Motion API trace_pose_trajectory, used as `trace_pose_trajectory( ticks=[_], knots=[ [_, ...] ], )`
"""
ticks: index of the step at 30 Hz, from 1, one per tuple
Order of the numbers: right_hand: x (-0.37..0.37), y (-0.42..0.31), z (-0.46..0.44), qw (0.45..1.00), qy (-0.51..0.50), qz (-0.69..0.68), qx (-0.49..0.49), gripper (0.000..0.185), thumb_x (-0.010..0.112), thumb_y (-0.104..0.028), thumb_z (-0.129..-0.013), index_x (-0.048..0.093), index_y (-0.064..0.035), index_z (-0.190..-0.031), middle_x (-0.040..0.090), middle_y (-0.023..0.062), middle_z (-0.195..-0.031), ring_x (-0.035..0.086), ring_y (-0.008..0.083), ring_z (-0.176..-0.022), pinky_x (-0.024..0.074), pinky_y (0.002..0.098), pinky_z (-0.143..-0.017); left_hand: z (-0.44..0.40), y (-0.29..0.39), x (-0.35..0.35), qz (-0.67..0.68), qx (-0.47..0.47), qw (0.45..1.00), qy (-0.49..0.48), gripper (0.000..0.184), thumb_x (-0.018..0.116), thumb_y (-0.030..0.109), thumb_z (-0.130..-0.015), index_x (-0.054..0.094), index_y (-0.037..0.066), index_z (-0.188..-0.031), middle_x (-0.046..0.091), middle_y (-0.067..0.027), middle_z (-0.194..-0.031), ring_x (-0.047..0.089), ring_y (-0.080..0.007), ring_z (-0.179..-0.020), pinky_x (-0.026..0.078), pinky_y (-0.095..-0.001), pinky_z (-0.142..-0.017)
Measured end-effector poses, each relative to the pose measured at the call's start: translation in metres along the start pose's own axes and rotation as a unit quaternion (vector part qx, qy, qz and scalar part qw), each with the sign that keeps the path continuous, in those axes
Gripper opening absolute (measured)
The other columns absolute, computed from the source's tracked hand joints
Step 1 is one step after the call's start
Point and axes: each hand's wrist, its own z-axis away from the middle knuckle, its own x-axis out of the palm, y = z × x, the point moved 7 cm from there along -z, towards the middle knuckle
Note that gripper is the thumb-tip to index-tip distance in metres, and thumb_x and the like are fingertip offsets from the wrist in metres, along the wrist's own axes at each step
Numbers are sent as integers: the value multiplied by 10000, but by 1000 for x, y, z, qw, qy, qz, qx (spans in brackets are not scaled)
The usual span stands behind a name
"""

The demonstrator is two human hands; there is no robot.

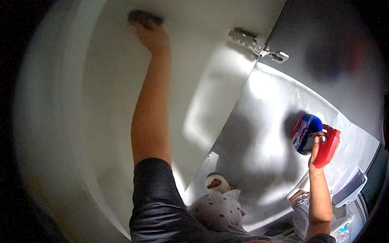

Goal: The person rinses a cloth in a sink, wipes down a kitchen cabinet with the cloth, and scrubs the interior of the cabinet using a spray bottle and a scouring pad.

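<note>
My left hand (150, 35) is stretched far forward, its fingers closed over a dark pad (142, 17) pressed against a pale, smooth panel (109, 101). Whether the pad is a sponge or a folded cloth is too dim to tell. On the other side, my right hand (318, 152) grips a spray bottle (306, 125) with a blue body, a printed label and a red trigger head (329, 149). The bottle is held above the grey floor, apart from the panel.
A metal hinge (253, 42) joins the pale panel to a dark grey panel (324, 52). Below are a foot (216, 183) and dotted trousers (221, 208). A brush-like object with dark bristles (350, 188) is at the lower right, near a plastic bag (302, 214).
</note>
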Motion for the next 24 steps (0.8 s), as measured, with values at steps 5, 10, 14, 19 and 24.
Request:
trace_pose_trajectory(
  ticks=[5, 10, 14, 19, 24],
  knots=[
    [1, 20, -2, 994, -10, -52, 100, 314, 575, -108, -803, 451, 4, -1070, 535, 122, -1022, 559, 154, -802, 429, 281, -763, -56, -41, 29, 218, -301, 928, -42, 453, 416, 258, -927, 357, 22, -1309, 432, -155, -1299, 432, -261, -1184, 338, -367, -987],
    [1, 15, -5, 997, -38, 64, 35, 364, 583, -118, -816, 392, -9, -1107, 521, 131, -1070, 558, 160, -834, 435, 276, -771, -58, -50, 29, 152, -232, 953, -121, 420, 464, 172, -899, 395, 10, -1281, 435, -186, -1291, 408, -292, -1206, 290, -407, -1022],
    [0, 20, -4, 990, 5, -57, 131, 398, 588, -132, -815, 390, -7, -1136, 519, 113, -1067, 543, 150, -857, 429, 273, -781, -50, -27, 35, 35, -24, 992, -116, 442, 475, 145, -886, 368, -9, -1286, 430, -194, -1292, 415, -300, -1202, 322, -412, -1000],
    [4, 14, -2, 989, -21, -65, 129, 375, 544, -62, -831, 380, -17, -1164, 500, 104, -1068, 549, 162, -874, 452, 267, -759, -67, -153, 49, 216, -189, 953, -102, 421, 447, 182, -902, 386, 9, -1281, 439, -169, -1289, 448, -292, -1165, 374, -392, -946],
    [1, 25, -3, 991, -52, -13, 119, 388, 546, -30, -819, 372, -29, -1166, 489, 112, -1107, 553, 155, -853, 452, 258, -730, -44, -98, 45, 174, -130, 966, -141, 418, 445, 233, -905, 413, 22, -1264, 460, -158, -1271, 477, -296, -1125, 388, -384, -922]
  ],
)
